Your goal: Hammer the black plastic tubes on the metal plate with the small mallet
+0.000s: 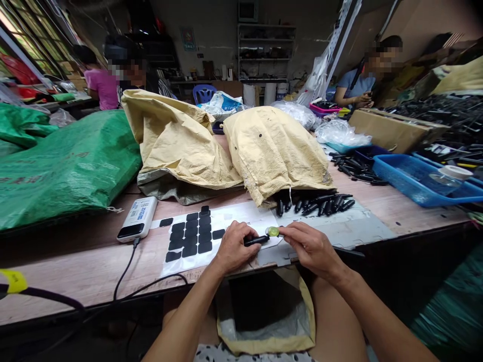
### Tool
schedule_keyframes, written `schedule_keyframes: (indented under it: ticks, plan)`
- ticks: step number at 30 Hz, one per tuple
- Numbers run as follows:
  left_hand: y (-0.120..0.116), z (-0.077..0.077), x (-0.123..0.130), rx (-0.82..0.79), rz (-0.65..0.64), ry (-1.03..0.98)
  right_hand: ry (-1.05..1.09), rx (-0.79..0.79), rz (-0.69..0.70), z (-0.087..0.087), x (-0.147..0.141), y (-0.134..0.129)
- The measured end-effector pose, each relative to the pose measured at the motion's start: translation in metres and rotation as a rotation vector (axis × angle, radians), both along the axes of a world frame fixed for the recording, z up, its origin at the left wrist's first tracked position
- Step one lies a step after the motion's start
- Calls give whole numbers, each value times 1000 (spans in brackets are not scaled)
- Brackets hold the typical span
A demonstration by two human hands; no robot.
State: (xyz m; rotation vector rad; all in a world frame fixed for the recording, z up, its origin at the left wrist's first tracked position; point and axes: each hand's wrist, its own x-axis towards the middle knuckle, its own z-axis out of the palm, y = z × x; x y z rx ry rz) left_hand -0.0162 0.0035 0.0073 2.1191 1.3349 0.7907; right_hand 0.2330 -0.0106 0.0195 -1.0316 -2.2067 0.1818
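Observation:
My left hand [233, 247] is closed round a slim black pen-shaped piece [258, 241], which lies almost level just above the table edge. Between the fingertips of my right hand [312, 247] is a small round yellow-green disc [273, 231], held close to the right end of the black piece; whether they touch I cannot tell. Left of my hands, rows of black rounded-square pads [191, 234] lie on a white sheet [163, 270]. Beyond my right hand is a pile of similar black pieces [320, 204].
Two cream sacks [279, 146] stand behind the sheet, with a green sack [75, 166] farther left. A white power bank [138, 219] trails a cable. A blue tray [407, 181] sits right. An open bag [266, 342] rests in my lap. Other people sit beyond the table.

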Motion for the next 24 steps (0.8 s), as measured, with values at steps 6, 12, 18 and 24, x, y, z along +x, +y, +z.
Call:
schedule_keyframes:
  ticks: [6, 12, 18, 24]
  plan:
    - [1, 1, 0, -7, -4, -8, -43, 7, -35, -8, 35, 26]
    - [0, 2, 1, -30, 0, -11, -112, 5, 31, -24, 52, 47]
    - [3, -2, -2, -54, -18, -23, -37, -53, -19, -29, 52, 46]
    - [-12, 13, 0, -13, -90, -35, 1, -77, -39, -27, 51, 42]
